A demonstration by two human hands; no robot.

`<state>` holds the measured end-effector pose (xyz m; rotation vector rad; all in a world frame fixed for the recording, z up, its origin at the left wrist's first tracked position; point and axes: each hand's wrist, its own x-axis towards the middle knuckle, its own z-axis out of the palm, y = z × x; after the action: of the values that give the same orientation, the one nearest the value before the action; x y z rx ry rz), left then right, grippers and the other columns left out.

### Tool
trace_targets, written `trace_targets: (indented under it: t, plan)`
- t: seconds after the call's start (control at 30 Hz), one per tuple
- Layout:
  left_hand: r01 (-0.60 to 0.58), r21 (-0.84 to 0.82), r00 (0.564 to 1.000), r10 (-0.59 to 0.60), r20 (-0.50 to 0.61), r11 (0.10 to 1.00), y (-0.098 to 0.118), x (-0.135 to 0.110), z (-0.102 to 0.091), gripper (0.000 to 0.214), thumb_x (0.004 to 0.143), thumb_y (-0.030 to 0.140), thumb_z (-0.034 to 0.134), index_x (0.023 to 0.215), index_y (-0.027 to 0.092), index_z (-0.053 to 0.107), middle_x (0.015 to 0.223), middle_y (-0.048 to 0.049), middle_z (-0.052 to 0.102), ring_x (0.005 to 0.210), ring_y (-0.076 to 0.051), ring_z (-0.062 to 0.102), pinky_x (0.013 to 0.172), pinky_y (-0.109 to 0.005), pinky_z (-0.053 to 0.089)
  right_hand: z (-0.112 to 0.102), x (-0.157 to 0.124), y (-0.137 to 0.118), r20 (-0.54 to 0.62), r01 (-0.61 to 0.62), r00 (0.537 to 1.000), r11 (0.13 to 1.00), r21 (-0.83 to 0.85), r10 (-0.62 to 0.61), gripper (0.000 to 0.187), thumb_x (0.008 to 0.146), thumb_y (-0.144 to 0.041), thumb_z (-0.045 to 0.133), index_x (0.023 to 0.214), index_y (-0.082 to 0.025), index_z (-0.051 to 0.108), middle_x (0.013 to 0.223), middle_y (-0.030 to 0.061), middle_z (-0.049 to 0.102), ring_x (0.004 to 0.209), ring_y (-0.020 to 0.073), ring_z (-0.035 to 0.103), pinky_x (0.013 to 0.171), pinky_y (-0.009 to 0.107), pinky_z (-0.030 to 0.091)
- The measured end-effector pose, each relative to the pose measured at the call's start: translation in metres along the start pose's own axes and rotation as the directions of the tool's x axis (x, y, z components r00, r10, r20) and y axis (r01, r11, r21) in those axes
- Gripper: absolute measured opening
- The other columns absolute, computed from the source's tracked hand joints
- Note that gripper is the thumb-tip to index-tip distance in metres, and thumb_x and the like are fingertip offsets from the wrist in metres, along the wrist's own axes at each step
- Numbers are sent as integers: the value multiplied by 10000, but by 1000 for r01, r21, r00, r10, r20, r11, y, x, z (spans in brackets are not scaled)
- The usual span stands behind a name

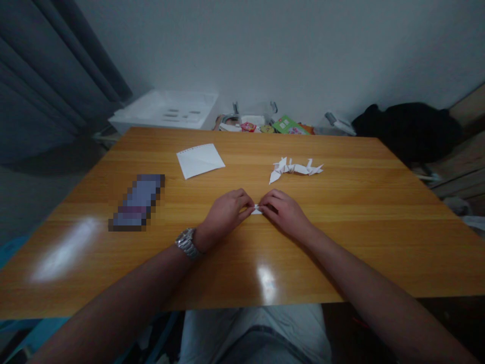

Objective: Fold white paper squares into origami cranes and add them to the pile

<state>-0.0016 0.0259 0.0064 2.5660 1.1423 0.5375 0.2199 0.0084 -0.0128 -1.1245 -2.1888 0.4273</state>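
A small folded piece of white paper (256,212) lies low over the table, mostly covered by my fingertips. My left hand (229,208), with a metal watch at the wrist, pinches its left side. From the other side my right hand (284,210) pinches it too, and the fingertips of both hands nearly meet. Just beyond my right hand several folded white paper figures (299,168) stand in a row, with pointed wings and necks. Past my left hand a flat white sheet (200,161) with a perforated edge rests on the wood.
The wooden table (151,273) spans the view. On its left lies a pixelated phone-like object (138,202). Behind the far edge are a white plastic tray (166,108), a green packet (290,125) among small items, and a black cloth-like heap (409,131).
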Motion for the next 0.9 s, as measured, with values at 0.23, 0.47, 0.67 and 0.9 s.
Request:
trace_targets:
  t: [0.23, 0.47, 0.67, 0.9]
  plan:
    - [5, 19, 1000, -5, 2, 1000, 3, 1, -2, 167, 984, 291, 594, 923, 180, 702, 968, -59, 671, 910, -209, 639, 782, -311, 485, -2, 1, -3, 8, 6, 1000, 1000, -28, -5, 46, 968, -192, 628, 947, -205, 667, 966, 73, 658, 926, 222, 614, 832, 371, 502]
    - [-1, 26, 1000, 1, 11, 1000, 4, 0, -3, 164, 980, 272, 593, 899, 171, 693, 937, -55, 662, 899, -209, 635, 782, -311, 482, -3, -1, 0, 24, 29, 999, 999, -27, -29, 43, 963, -190, 637, 954, -203, 676, 984, 78, 660, 942, 227, 612, 848, 381, 504]
    - [-22, 18, 1000, 22, -15, 1000, 2, -1, 2, 178, 989, 289, 562, 946, 183, 698, 969, -60, 659, 914, -204, 634, 800, -308, 490, -3, 0, -3, 17, 20, 1000, 999, -36, -19, 75, 972, -195, 628, 909, -210, 667, 948, 67, 664, 908, 221, 613, 807, 366, 497]
    - [-49, 10, 999, 49, 15, 999, 1, -1, -1, 227, 1011, 381, 564, 1018, 207, 710, 1015, -55, 664, 921, -204, 624, 804, -314, 478, -4, -1, -2, 7, 13, 1000, 999, -38, -13, 83, 967, -210, 644, 891, -212, 679, 922, 59, 681, 878, 215, 618, 789, 359, 496]
